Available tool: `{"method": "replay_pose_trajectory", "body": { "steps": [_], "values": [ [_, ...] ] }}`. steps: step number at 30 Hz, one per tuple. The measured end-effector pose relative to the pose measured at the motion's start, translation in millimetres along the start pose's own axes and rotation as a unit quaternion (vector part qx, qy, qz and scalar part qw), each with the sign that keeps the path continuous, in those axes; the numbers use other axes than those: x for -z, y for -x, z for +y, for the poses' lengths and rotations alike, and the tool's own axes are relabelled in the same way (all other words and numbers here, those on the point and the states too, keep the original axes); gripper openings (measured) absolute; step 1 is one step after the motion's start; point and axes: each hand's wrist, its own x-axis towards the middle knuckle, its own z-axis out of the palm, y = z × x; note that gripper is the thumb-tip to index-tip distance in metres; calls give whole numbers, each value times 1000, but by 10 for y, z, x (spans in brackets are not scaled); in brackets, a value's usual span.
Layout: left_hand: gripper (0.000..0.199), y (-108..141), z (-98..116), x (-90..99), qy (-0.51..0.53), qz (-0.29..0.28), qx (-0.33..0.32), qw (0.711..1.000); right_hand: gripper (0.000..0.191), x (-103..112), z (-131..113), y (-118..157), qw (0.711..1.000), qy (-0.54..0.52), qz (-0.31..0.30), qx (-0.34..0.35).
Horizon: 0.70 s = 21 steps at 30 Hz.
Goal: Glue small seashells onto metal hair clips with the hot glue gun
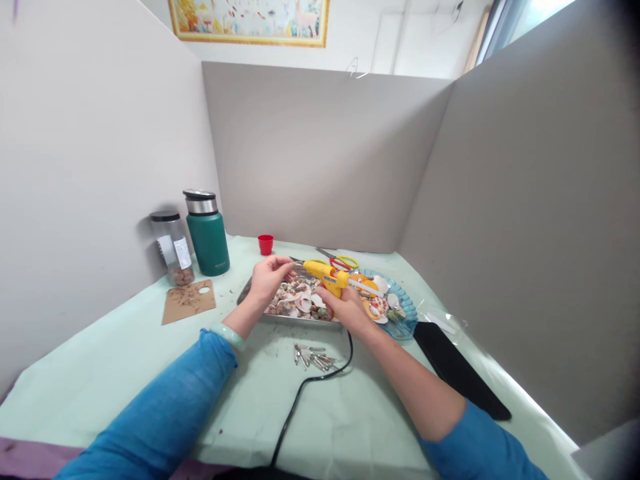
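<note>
Heat at the nozzle is probably the main hazard: the yellow plastic glue gun [327, 275] points left, its front end close to the fingertips of the left hand [267, 281], so a small slip of either wrist could burn a finger or drop glue onto the mixed seashells [303, 301] below. The black power cable [295, 400] curves from near the right wrist past the small heap of silvery metal clips [314, 358] to the near edge, and a tug on it might swing the gun or drag the clips. The white glue stick [366, 287] juts from the back of the gun to the right and could catch on the pieces in the blue scalloped plate [413, 313]. The gun lies in the right hand [350, 312], fingers closed round its handle, the body above the palm and over the far right part of the silver metal tray [300, 321] of shells. The left hand, just left of the nozzle, has thumb and forefinger drawn together over the tray's left part; whether they pinch something small, I cannot tell. Beyond the gun lie scissors with red and yellow handles [346, 263].
</note>
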Motion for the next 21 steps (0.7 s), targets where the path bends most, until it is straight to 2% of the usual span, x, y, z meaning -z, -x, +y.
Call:
{"method": "replay_pose_trajectory", "body": {
  "steps": [3, 7, 12, 18, 21],
  "values": [
    [24, 7, 0, -3, -2, -3, 4, 1000, 40, -5, 27, -5, 1000, 1, -5, 1],
    [24, 1, -21, 3, -3, -7, 5, 1000, 39, -13, 63, -14, 1000, -3, 18, -21],
    [26, -10, -37, 9, -4, -7, 8, 1000, 37, 1, 16, -5, 1000, 1, -3, 3],
    [27, 7, -11, -6, -7, -10, 11, 1000, 39, 9, 0, -5, 1000, 10, 14, -10],
    [27, 13, -1, -15, -9, -10, 10, 1000, 40, 4, 16, -2, 1000, 0, 8, 6]
  ]
}}
